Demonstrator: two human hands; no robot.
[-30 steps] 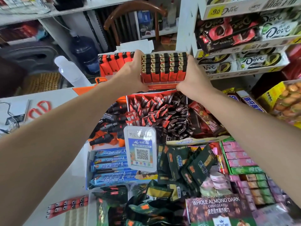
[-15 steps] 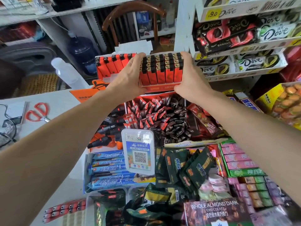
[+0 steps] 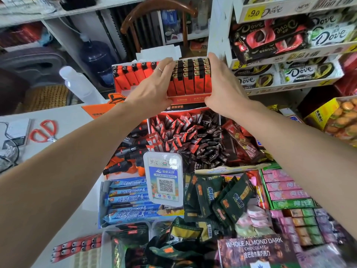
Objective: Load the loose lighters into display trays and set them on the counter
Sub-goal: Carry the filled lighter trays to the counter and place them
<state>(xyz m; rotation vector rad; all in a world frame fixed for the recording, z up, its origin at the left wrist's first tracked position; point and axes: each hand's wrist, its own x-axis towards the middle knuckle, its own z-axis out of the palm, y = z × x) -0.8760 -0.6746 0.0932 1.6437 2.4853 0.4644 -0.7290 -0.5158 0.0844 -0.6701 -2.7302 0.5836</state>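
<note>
Head view: snack packs (image 3: 222, 200) crowd the near counter. Beyond them, the left hand (image 3: 152, 88) and right hand (image 3: 224, 84) clamp a full tray of orange lighters (image 3: 190, 82) between them, fingers fairly straight against its ends, likely to keep the rows upright. It sits beside a second tray (image 3: 133, 76). Since a second ago, the tray has shifted slightly left.
</note>
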